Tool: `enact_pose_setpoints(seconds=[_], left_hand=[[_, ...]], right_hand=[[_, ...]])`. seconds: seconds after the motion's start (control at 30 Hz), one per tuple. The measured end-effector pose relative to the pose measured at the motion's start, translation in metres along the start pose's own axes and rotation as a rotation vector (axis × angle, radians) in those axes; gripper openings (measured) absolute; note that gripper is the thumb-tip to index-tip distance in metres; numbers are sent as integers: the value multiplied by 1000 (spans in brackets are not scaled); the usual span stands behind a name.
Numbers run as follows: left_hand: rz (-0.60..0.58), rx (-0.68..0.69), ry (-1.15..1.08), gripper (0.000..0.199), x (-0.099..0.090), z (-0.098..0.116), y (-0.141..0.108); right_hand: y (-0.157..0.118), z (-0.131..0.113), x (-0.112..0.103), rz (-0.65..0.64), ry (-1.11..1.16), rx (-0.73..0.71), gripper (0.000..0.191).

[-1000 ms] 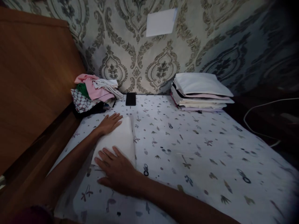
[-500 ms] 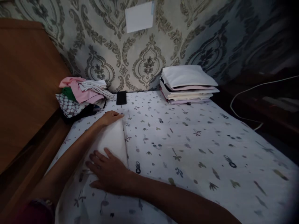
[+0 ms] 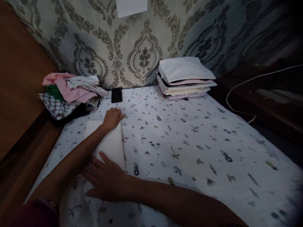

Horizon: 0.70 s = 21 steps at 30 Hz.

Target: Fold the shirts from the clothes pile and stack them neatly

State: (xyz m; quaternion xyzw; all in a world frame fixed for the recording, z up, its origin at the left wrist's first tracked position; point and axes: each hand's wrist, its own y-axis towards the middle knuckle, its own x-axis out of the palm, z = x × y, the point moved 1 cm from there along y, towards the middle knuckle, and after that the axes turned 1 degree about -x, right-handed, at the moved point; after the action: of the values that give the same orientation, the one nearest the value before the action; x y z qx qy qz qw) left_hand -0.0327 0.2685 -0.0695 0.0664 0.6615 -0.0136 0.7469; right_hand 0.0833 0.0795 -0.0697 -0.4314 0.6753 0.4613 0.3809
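Observation:
A folded white cloth [image 3: 115, 142] lies flat on the patterned bedsheet [image 3: 161, 142], in front of me and to the left. My left hand [image 3: 112, 118] is at its far right corner, fingers bent around the edge and thumb pointing right. Across the near end of the cloth rests my right hand [image 3: 104, 176], palm down with fingers spread. My left forearm covers part of the cloth's left side.
A loose heap of clothes [image 3: 71, 90] sits at the far left, next to a black phone [image 3: 116, 95]. At the back right stands a stack of folded clothes [image 3: 187, 71]. A wooden panel [image 3: 21, 78] borders the left; a white cable [image 3: 228, 97] hangs at right.
The view has tilted down and shifted right. My left hand's fingers are more bent at the corner, and more of the cloth's far left shows. My right hand stays spread on the near end.

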Motion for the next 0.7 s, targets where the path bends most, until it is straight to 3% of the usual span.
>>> enact_pose_setpoints(seconds=[0.13, 0.27, 0.4, 0.53, 0.63, 0.7], left_hand=[[45, -14, 55, 37, 4, 2, 16], [70, -81, -138, 36, 3, -9, 38], [-46, -104, -353, 51, -19, -32, 45], [-154, -29, -395, 45, -49, -65, 10], [-20, -46, -337, 38, -58, -86, -39], [68, -201, -336, 42, -56, -93, -76]], right_hand=[[0, 0, -1, -7, -10, 18, 70], [2, 1, -2, -11, -31, 22, 69], [-1, -4, -3, 18, -78, -2, 69], [-11, 5, -20, 98, -34, -19, 41], [-13, 45, -43, 198, 24, 105, 38], [-6, 83, -57, 198, 60, 263, 39]])
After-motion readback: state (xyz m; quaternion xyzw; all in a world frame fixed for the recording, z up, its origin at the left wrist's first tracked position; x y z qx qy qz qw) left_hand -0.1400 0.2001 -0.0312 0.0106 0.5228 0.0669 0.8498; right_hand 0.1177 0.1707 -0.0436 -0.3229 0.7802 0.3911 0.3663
